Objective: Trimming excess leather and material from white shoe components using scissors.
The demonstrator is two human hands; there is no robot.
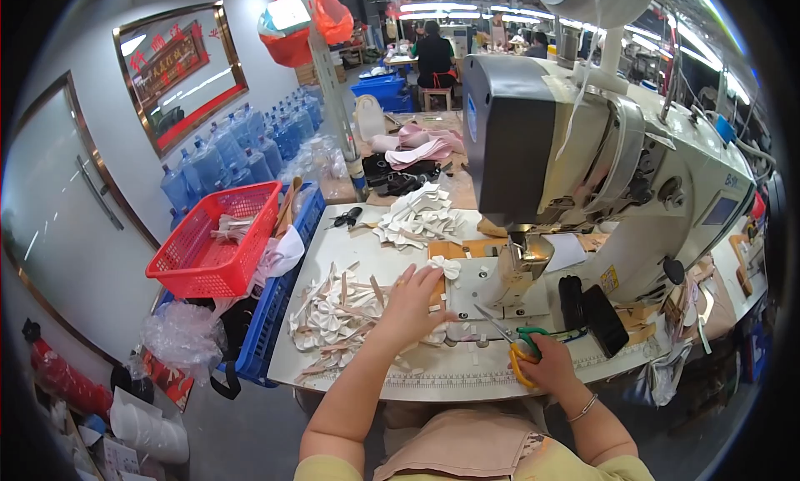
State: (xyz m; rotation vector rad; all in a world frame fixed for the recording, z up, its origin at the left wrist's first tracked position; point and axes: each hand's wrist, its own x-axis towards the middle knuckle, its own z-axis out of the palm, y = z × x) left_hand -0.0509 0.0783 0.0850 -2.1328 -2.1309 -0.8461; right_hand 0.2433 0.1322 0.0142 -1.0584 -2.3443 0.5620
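My left hand (pixel 410 304) lies over the sewing table, palm down. Its fingers are apart, with the fingertips by a small white bow-shaped fabric piece (pixel 446 268) at the edge of the machine's metal plate. My right hand (pixel 547 366) grips scissors (pixel 523 345) with green and orange handles, their blades pointing up and left over the plate. Beside my left hand spreads a pile of white bow-shaped pieces and pinkish strips (pixel 333 314). Farther back lies a second heap of white strips (pixel 421 217). The sewing machine (pixel 533 148) stands over the plate, its head beyond both hands.
A black phone (pixel 604 321) and a dark case (pixel 571 303) lie right of the plate. A red basket (pixel 218 256) rests over a blue crate (pixel 275 323) at left. Black snips (pixel 347 218) lie at the back. A measuring tape (pixel 467 380) runs along the front edge.
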